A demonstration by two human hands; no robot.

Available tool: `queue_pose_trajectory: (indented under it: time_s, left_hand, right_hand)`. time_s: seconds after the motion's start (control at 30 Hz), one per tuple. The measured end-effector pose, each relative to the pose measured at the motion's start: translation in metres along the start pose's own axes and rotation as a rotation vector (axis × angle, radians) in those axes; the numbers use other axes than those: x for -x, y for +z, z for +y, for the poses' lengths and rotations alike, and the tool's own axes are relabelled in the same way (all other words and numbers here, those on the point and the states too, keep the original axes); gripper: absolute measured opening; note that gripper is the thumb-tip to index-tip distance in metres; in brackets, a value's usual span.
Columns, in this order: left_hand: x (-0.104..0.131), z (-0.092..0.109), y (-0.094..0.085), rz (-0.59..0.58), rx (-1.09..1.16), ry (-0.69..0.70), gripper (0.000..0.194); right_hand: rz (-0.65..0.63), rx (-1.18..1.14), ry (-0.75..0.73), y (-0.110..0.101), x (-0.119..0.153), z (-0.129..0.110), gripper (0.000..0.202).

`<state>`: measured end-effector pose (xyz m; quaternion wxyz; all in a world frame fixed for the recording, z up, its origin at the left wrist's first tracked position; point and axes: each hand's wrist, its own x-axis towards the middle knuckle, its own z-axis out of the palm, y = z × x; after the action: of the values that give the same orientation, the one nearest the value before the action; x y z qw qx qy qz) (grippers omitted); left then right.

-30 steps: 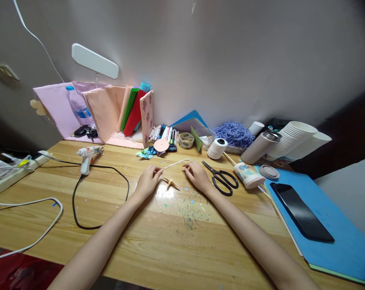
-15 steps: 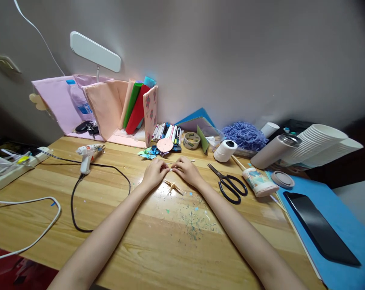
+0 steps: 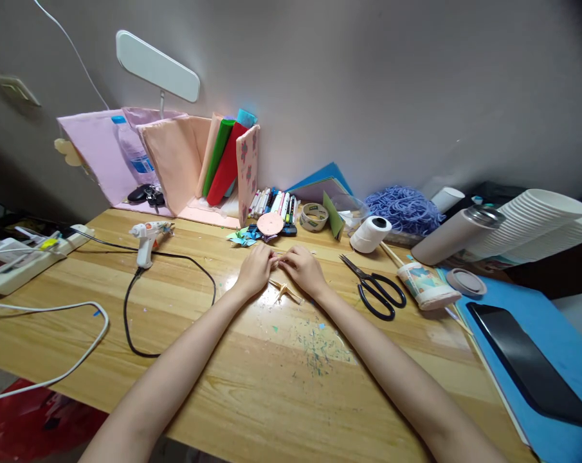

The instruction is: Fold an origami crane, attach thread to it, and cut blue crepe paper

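My left hand (image 3: pixel 256 269) and my right hand (image 3: pixel 302 270) meet fingertip to fingertip above the wooden table (image 3: pixel 252 386). Both are closed in a pinch, and what lies between the fingertips is too small to make out. Just below them on the wood rests a small beige folded piece (image 3: pixel 285 292) with several thin arms. Beyond my hands sits a round pink disc (image 3: pixel 270 224), beside blue and green folded paper pieces (image 3: pixel 244 236). Black-handled scissors (image 3: pixel 375 286) lie to the right of my right hand, blades toward the back left.
A glue gun (image 3: pixel 146 243) with a black cord stands at left, near a power strip (image 3: pixel 35 260). Behind are markers (image 3: pixel 274 202), a tape roll (image 3: pixel 314 217) and a white thread spool (image 3: pixel 370 234). At right are a flask (image 3: pixel 454 235), paper cups (image 3: pixel 536 225) and a phone (image 3: pixel 529 360).
The whole view has shifted, so most things appear slightly further right and higher. My fingertips have come closer together, and the small pale bit between them no longer shows clearly.
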<state>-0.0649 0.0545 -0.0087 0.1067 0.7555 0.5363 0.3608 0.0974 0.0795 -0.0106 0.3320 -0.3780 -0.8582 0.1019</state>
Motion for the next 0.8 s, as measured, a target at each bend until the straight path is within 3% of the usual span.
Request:
queue_pose_trajectory:
  time_s: [0.2, 0.4, 0.47, 0.57, 0.67, 0.8]
  left_hand:
    - [0.001, 0.004, 0.001, 0.224, 0.075, -0.051, 0.011]
    - [0.002, 0.003, -0.004, 0.618, 0.148, -0.099, 0.010]
    - [0.002, 0.002, -0.008, 0.682, 0.156, -0.137, 0.010]
    - [0.002, 0.003, -0.011, 0.602, 0.157, -0.202, 0.011]
    - [0.003, 0.008, -0.010, 0.457, 0.116, -0.199, 0.013]
    - [0.007, 0.015, -0.007, 0.336, -0.005, -0.031, 0.013]
  right_hand:
    - [0.026, 0.171, 0.091, -0.008, -0.001, 0.031, 0.012]
    - [0.118, 0.181, 0.211, -0.013, -0.014, 0.070, 0.014]
    - [0.160, 0.175, 0.240, -0.016, -0.017, 0.075, 0.018]
    - [0.237, 0.108, 0.209, -0.021, -0.016, 0.067, 0.027]
    - [0.278, -0.102, 0.063, -0.024, -0.013, 0.043, 0.032]
    - [0.084, -0.311, -0.095, -0.018, -0.008, 0.003, 0.036]
